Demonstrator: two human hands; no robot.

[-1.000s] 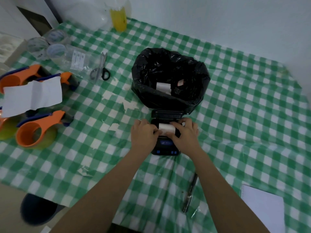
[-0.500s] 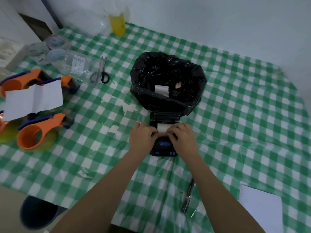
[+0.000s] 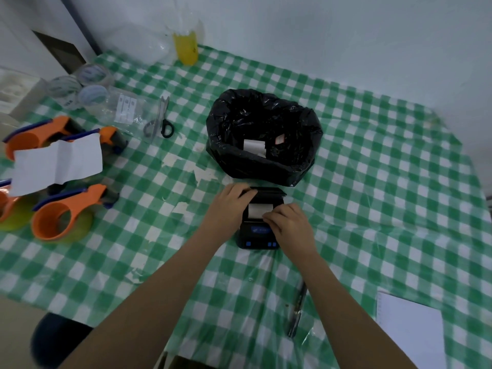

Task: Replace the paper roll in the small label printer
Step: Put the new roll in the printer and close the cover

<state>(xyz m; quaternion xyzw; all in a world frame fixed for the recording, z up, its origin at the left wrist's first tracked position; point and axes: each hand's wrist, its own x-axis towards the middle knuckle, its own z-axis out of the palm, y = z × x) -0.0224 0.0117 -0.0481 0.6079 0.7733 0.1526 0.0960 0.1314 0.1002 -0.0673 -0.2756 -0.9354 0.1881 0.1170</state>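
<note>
A small black label printer (image 3: 259, 237) with blue buttons lies on the checked tablecloth, its lid (image 3: 269, 193) swung open toward the far side. A white paper roll (image 3: 259, 210) sits in its open bay. My left hand (image 3: 230, 206) rests at the printer's left side, fingers curled onto the left end of the open lid. My right hand (image 3: 288, 225) lies over the printer's right half, fingertips touching the near edge of the paper roll.
A bin lined with a black bag (image 3: 266, 135) stands just behind the printer, with paper scraps inside. Scissors (image 3: 159, 121), orange tape dispensers (image 3: 66, 217), tape rolls (image 3: 77, 87) and a white sheet (image 3: 57, 163) lie left. A pen (image 3: 296, 310) and notepad (image 3: 411, 331) lie near right.
My left hand has slid from the printer's side up to the open lid. My right hand has shifted slightly right, uncovering more of the paper roll. The camera has moved a little.
</note>
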